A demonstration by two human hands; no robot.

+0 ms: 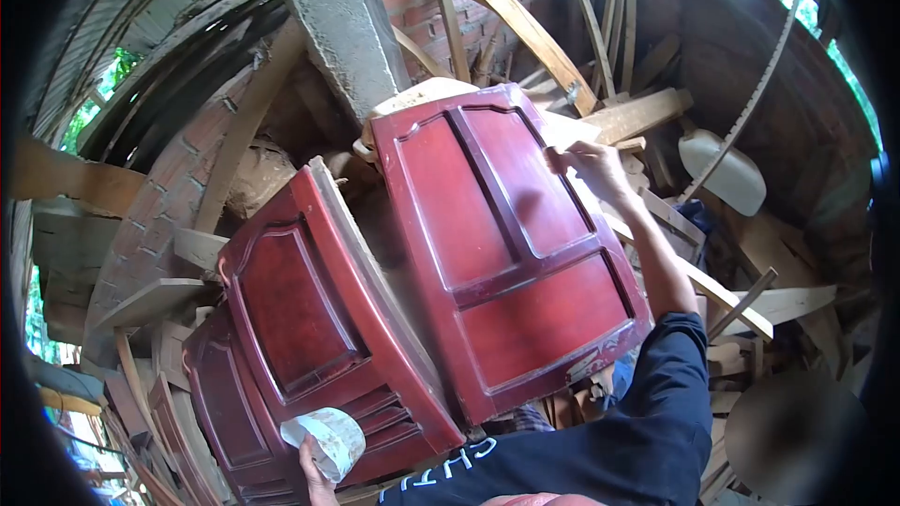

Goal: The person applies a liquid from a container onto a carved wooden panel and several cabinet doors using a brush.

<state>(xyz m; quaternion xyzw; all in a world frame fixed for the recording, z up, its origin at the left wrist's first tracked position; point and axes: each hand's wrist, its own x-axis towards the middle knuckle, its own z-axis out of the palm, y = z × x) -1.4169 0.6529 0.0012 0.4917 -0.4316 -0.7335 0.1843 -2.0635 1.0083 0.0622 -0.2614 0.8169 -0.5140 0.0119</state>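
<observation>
A dark red wooden panel door [497,328] leans upright in the middle, with raised moulding around its panels. My right hand [598,171] is at the upper right edge of this door, its fingers closed in a pinch. A small brownish piece shows at the fingertips, too small to name. In my left hand [317,476], low in view, is a whitish, stained tub [336,439], held by its side. What is inside the tub is hidden. Just behind it stands a second red panelled door [292,305], whose lower part the tub partly covers.
A concrete post [337,28] rises behind the doors. Loose planks [637,115] and offcuts are piled around, with a white scoop-shaped object [722,171] at right. A brick wall [155,197] curves along the left. A blurred round patch covers the lower right.
</observation>
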